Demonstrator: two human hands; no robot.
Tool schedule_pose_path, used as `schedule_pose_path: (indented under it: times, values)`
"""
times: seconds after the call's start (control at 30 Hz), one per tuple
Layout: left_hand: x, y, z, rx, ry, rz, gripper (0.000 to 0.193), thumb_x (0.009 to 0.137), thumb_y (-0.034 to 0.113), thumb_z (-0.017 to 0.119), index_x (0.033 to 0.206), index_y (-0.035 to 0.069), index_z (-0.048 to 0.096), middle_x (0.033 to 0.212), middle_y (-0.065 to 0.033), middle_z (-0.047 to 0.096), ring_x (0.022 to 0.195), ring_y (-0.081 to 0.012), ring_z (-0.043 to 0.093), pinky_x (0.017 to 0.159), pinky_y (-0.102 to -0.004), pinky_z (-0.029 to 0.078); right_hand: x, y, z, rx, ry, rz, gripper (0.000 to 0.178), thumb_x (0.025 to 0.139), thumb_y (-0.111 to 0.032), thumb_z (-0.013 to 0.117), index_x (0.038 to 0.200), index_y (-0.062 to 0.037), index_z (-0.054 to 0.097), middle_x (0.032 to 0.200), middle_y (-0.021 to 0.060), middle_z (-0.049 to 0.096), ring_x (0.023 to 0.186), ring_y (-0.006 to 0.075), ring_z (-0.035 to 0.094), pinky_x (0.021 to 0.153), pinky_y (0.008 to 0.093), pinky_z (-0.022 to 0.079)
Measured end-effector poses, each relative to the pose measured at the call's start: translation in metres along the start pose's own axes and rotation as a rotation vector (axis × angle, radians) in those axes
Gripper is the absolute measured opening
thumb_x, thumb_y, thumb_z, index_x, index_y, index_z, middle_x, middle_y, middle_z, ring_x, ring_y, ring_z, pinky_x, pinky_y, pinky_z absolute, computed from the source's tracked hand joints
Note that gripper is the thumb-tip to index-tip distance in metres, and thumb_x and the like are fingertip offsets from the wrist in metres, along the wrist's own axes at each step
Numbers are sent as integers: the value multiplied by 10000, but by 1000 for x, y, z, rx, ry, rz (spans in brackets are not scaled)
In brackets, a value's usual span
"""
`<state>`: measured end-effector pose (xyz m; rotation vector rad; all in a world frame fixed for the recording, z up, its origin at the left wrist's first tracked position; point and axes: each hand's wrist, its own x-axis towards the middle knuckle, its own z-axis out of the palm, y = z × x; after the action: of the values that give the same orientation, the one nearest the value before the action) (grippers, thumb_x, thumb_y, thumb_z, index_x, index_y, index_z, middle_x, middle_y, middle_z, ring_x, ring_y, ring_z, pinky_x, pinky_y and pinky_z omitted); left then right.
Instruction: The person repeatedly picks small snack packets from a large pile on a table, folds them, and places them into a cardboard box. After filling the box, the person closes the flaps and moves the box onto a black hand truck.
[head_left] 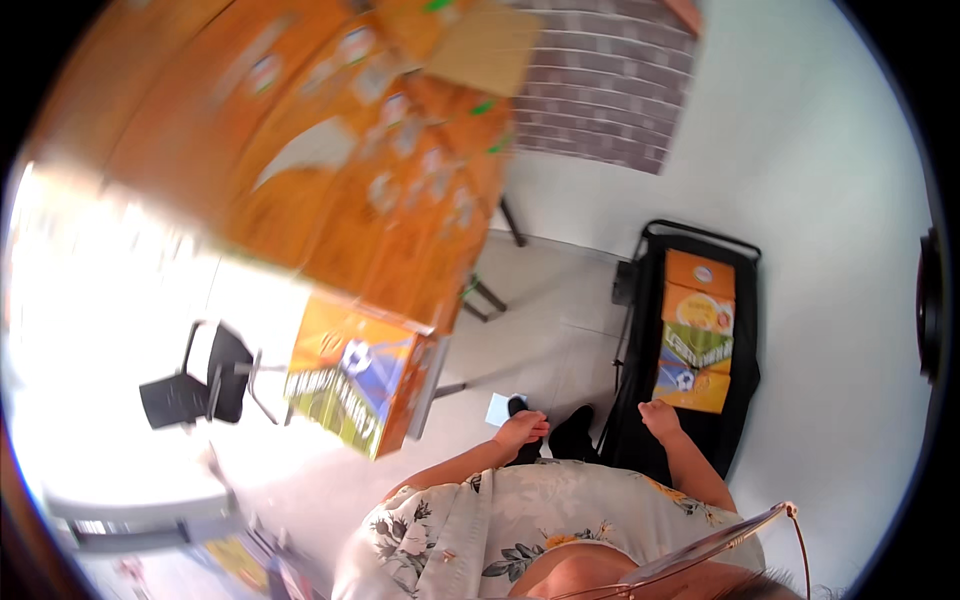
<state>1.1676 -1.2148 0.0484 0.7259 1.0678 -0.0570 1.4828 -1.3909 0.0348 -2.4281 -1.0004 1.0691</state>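
Note:
My left hand (522, 430) hangs in front of my body with its fingers loosely curled, and I see nothing in it. My right hand (660, 418) is closed beside the near left corner of an orange, blue and green printed carton (695, 330). Whether its fingertips touch that carton, I cannot tell. The carton lies on a black folding lounger (730, 425) on my right. A similar carton with a football picture (345, 375) stands at the near edge of the wooden table, on my left.
Small items and green pieces, blurred, lie scattered over the orange wooden table (330, 240), with a brown cardboard sheet (485, 50) at its far end. Left stands a black chair (230, 370). A pale blue sheet (497, 408) lies by my foot. A white wall (830, 250) bounds the right.

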Motion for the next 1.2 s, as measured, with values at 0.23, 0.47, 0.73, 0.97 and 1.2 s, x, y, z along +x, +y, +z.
schedule_pose_path:
  times: [0.23, 0.47, 0.73, 0.97, 1.2]
  values:
    - [-74, -167, -123, 599, 319, 487, 377, 902, 366, 529, 1016, 16, 613, 965, -119, 661, 943, -217, 626, 814, -339, 483, -38, -179, 85, 313, -541, 83, 492, 907, -450, 568, 1086, 5, 621, 1000, 109, 669, 879, 197, 651, 748, 307, 508]
    - [-197, -321, -195, 285, 673, 1, 455, 898, 428, 506, 1079, 37, 653, 1051, -183, 671, 1016, -359, 620, 890, -414, 467, -129, -369, 165, 527, -580, -161, 681, 883, -526, 592, 1299, -5, 456, 1242, 171, 521, 1113, 266, 548, 816, 402, 518]
    - [-364, -577, -254, -179, 1123, -311, 395, 890, 379, 525, 958, 21, 678, 876, -147, 696, 857, -294, 658, 760, -392, 501, -127, -459, 246, 595, -412, 22, 786, 786, -641, 623, 1361, -146, 416, 1323, 111, 457, 1209, 359, 424, 911, 607, 413]
    - [-391, -620, -278, -443, 1091, -529, 387, 891, 371, 527, 954, 19, 674, 869, -142, 695, 847, -280, 658, 750, -386, 501, -117, -449, 298, 554, -403, 11, 658, 831, -676, 538, 1195, -128, 551, 1015, 80, 643, 894, 246, 619, 786, 438, 493]
    - [-335, -529, -368, -264, 966, -191, 378, 892, 362, 529, 950, 16, 670, 861, -136, 694, 836, -266, 657, 740, -380, 501, -125, -502, 359, 692, -338, -62, 610, 871, -661, 493, 1098, -102, 581, 941, 47, 656, 797, 158, 632, 705, 320, 518]
